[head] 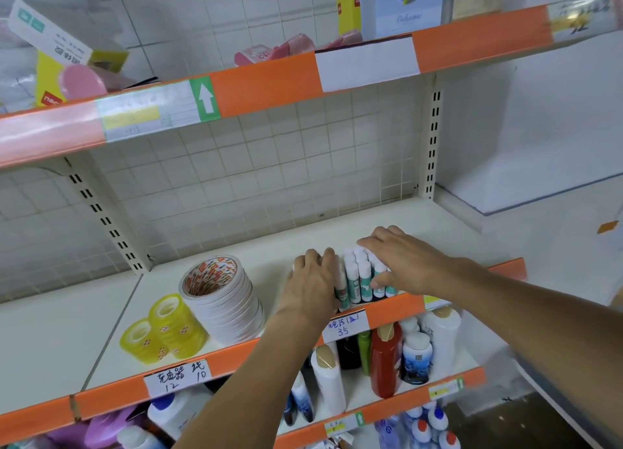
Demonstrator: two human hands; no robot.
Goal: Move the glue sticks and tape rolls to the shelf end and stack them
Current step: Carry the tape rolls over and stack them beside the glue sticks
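A cluster of upright glue sticks, white caps over green-and-white bodies, stands on the middle shelf near its front lip. My left hand clasps the cluster's left side, fingers curled round the sticks. My right hand lies over the caps and the right side, thumb pressed on the front sticks. To the left lies a leaning stack of white tape rolls with a red-printed core. Two yellow clear tape rolls lie on their sides beside that stack.
The shelf's right end behind the glue sticks is bare white board beside a slotted upright. Bottles fill the shelf below. Boxes and pink items sit on the orange-edged shelf above.
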